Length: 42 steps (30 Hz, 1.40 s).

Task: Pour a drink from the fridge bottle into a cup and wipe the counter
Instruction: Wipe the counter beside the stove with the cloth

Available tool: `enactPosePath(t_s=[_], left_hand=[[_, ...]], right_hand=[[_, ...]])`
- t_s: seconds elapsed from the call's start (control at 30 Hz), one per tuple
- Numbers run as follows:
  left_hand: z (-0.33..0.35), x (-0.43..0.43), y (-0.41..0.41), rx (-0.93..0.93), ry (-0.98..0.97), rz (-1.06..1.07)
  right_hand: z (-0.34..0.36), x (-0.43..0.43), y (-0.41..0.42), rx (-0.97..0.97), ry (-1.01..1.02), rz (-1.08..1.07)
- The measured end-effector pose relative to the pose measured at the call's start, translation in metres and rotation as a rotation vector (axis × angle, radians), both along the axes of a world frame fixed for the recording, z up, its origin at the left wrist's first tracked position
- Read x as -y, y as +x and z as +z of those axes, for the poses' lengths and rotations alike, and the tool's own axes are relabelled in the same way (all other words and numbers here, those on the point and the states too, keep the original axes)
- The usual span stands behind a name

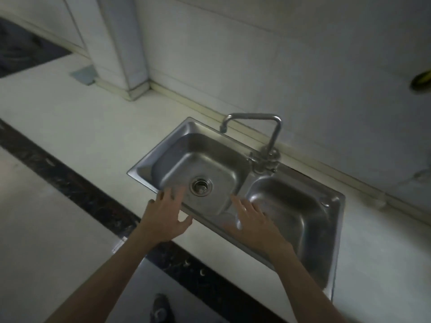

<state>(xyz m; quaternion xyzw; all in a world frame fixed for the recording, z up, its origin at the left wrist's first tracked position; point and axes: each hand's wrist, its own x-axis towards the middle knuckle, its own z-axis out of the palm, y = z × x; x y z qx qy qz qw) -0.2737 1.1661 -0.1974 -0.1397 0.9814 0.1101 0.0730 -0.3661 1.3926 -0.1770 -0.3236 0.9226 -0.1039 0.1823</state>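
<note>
Pale counter (70, 136) w/ 2-basin sink (142, 170): left hand (163, 220) & right hand (254, 227) hover empty, fingers spread, at its front rim; no bottle, cup or cloth in view, so neither's nearer.

Pale tiled wall (256, 54) (dim light)

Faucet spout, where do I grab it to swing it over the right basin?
Probably the horizontal top bar of the faucet spout, closing the right hand over it from the front; it juts out from the upright riser, so leverage is best there.
</note>
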Motion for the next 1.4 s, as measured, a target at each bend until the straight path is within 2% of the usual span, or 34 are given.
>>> enactPosePath(t_s=[0.23, 0.6, 0.83, 1.0, 1.4], left_hand=[[0.001, 0.078, 0.045, 0.009, -0.004, 0.105], [0.013, 0.199, 0.115, -0.02, -0.025, 0.281], [0.011, 0.256, 0.164, 0.026, -0.076, 0.438], [0.012, 0.291, 0.196, 0.059, -0.062, 0.57], [0.022, 0.421, 0.199, 0.118, -0.09, 0.804]], right_hand=[[0.001, 0.092, 0.018, 0.069, 0.014, 0.113], [0.014, 0.232, 0.052, -0.002, 0.02, 0.294], [0.004, 0.317, 0.066, 0.012, 0.023, 0.457], [0.001, 0.388, 0.076, -0.069, 0.022, 0.599], [-0.007, 0.581, 0.062, 0.062, -0.023, 0.79]])
